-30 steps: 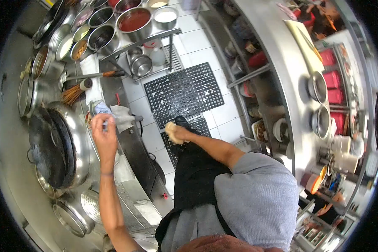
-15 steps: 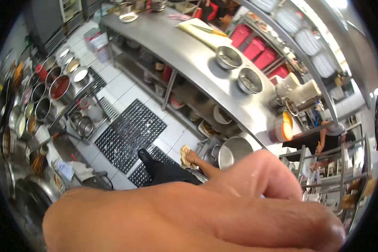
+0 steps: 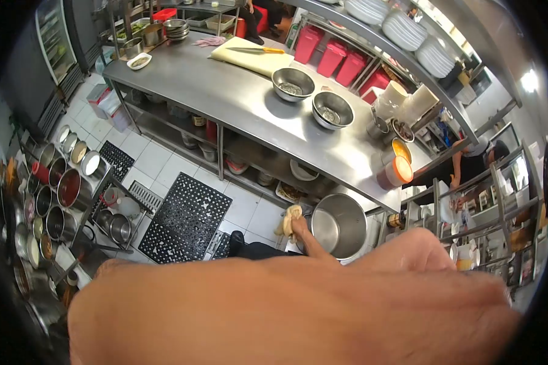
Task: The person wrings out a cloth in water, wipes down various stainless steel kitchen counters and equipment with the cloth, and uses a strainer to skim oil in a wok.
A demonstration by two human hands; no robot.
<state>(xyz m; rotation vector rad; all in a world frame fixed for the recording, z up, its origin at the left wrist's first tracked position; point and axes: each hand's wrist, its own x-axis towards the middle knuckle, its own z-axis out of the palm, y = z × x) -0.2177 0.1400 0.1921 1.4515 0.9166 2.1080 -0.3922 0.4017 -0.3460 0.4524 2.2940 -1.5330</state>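
Cream cloth (image 3: 290,221) in R hand (image 3: 299,227)

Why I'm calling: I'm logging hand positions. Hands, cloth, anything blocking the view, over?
Right hand gripping pale cloth, near big steel pot. Left hand can't be made out. Blurred bare arm close to lens, blocking lower view.

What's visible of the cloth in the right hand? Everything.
The cloth is pale yellow-beige and looks like soft fabric, bunched into creased folds. The right hand grips it, with loose folds spilling out. In the image it appears just left of a large steel pot; contact with that is unclear. Too small to tell: weave, stains, dampness.
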